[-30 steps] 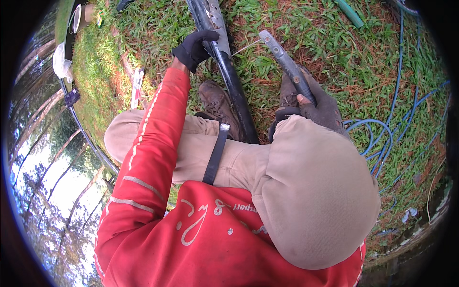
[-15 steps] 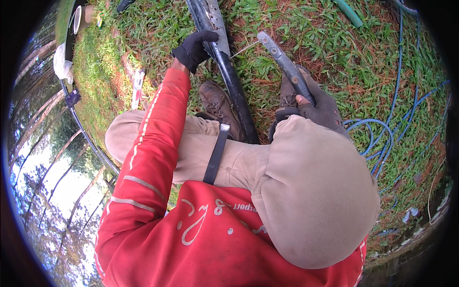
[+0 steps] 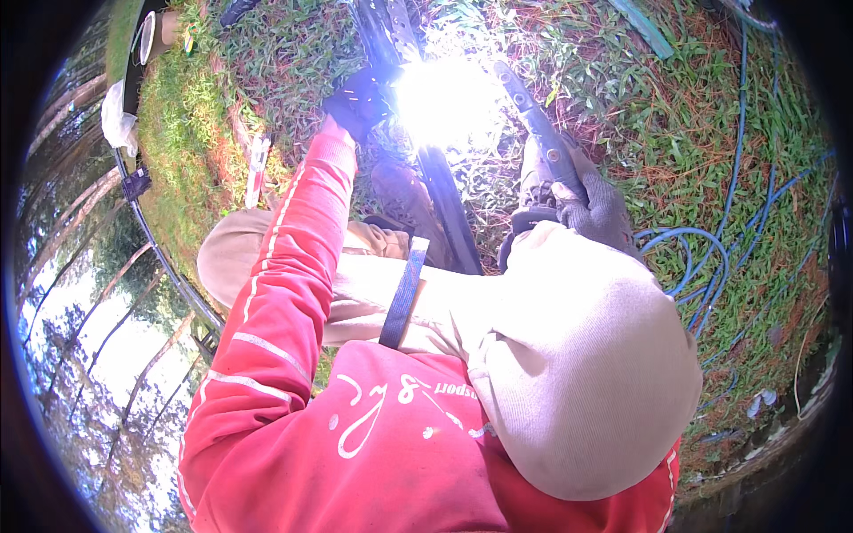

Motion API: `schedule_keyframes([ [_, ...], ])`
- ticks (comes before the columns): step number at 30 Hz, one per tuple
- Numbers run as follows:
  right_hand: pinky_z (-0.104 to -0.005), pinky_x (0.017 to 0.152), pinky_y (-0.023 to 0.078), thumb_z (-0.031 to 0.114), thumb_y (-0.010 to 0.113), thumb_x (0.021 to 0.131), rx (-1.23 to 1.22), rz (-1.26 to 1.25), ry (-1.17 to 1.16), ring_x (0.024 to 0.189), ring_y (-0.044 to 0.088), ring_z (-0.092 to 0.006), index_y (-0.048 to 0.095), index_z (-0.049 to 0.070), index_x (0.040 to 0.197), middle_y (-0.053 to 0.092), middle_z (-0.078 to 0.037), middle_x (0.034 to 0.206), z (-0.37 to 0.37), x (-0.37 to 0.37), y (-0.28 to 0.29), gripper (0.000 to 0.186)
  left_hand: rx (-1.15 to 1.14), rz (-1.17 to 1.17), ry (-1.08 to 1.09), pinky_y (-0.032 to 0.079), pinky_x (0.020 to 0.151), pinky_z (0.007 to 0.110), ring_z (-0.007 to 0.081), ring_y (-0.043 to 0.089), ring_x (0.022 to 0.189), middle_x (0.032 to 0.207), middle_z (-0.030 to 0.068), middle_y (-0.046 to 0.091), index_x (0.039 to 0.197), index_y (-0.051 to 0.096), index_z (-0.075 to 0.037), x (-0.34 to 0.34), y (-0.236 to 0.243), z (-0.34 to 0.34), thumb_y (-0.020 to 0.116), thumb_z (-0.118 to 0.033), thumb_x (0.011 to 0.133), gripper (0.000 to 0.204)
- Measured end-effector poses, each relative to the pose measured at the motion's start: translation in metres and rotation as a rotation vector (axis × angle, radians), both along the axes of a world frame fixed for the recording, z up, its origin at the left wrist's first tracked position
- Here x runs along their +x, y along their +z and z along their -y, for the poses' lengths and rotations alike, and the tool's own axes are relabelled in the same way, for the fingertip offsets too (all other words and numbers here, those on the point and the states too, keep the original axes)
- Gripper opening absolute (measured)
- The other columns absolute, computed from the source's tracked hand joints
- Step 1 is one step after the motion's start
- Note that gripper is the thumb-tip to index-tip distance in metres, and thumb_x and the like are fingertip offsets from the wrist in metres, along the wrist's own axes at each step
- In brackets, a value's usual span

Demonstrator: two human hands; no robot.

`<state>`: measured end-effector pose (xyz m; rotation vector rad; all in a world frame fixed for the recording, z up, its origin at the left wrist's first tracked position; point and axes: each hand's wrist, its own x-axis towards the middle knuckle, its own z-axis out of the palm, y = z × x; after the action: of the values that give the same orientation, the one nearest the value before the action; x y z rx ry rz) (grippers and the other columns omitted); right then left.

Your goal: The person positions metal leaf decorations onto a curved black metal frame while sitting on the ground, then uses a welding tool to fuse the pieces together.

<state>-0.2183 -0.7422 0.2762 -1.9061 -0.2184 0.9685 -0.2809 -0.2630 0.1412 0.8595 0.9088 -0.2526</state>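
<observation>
An intense white glare (image 3: 440, 102) with small sparks covers part of a long black metal bar (image 3: 449, 209) that runs from the top edge down between my boots. My left hand (image 3: 357, 105), in a black glove, is closed on the bar just left of the glare, its fingertips partly washed out. My right hand (image 3: 582, 209), in a grey glove, grips a grey electrode holder (image 3: 538, 120) angled up toward the glare; the thin rod at its tip is lost in the light. My boot (image 3: 400, 195) rests on the grass beside the bar.
Blue hoses (image 3: 711, 253) coil over grass at the right. A green pipe (image 3: 644, 27) lies at the top. A white bag (image 3: 117, 120), a bucket (image 3: 158, 34) and a pale strip (image 3: 258, 169) are at the upper left. My bent legs (image 3: 400, 302) fill the lower middle.
The bright glare and sparks have appeared where the rod met the bar, washing out that area. The electrode holder has shifted slightly to the right; my left hand stays on the bar.
</observation>
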Motion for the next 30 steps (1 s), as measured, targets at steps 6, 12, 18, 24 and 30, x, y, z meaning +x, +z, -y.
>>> schedule_keyframes([
  [6,-0.0446,0.087,0.06,0.016,0.074,0.102,-0.099,-0.031,0.047,0.098,0.078,-0.0426,0.053,0.02,0.165,0.076,-0.025,0.112,0.005,-0.003,-0.003,0.066,0.1,-0.197,-0.149,0.065,0.086,0.042,0.0241,0.073,0.1,0.114,0.01,0.076,0.126,0.076,-0.001,0.032,0.052,0.037,0.072,-0.016,0.103,0.028],
  [12,-0.0439,0.085,0.061,0.013,0.072,0.103,-0.003,-0.082,-0.031,0.097,0.08,-0.042,0.053,0.018,0.166,0.078,-0.024,0.114,0.001,-0.004,-0.003,0.066,0.359,-0.064,-0.339,0.066,0.078,0.034,0.0193,0.076,0.091,0.114,0.0104,0.078,0.128,0.075,0.001,0.016,0.029,0.024,0.069,-0.016,0.105,0.029],
  [18,-0.0413,0.09,0.058,0.019,0.075,0.104,-0.078,-0.069,-0.02,0.094,0.076,-0.0238,0.058,0.018,0.163,0.077,-0.023,0.109,0.001,-0.005,-0.004,0.062,0.051,-0.051,-0.235,0.062,0.079,0.034,0.0181,0.074,0.089,0.102,0.0066,0.079,0.121,0.079,-0.004,0.009,0.016,0.002,0.072,-0.018,0.1,0.026],
  [24,-0.0455,0.087,0.06,0.023,0.076,0.102,-0.103,0.004,0.005,0.098,0.081,-0.0396,0.053,0.01,0.164,0.078,-0.027,0.109,0.006,-0.007,-0.011,0.067,0.037,-0.004,-0.289,0.063,0.086,0.038,0.024,0.077,0.098,0.109,0.0095,0.08,0.117,0.079,-0.002,0.019,0.015,0.004,0.068,-0.019,0.103,0.025],
  [30,-0.0453,0.092,0.059,0.022,0.076,0.102,-0.108,-0.09,0.021,0.107,0.079,-0.0434,0.051,0.017,0.167,0.077,-0.027,0.115,0.004,0.0,-0.003,0.07,0.006,-0.03,-0.201,0.063,0.093,0.043,0.0289,0.078,0.099,0.11,0.0132,0.079,0.116,0.077,0.002,0.027,0.048,0.033,0.071,-0.016,0.1,0.025],
])
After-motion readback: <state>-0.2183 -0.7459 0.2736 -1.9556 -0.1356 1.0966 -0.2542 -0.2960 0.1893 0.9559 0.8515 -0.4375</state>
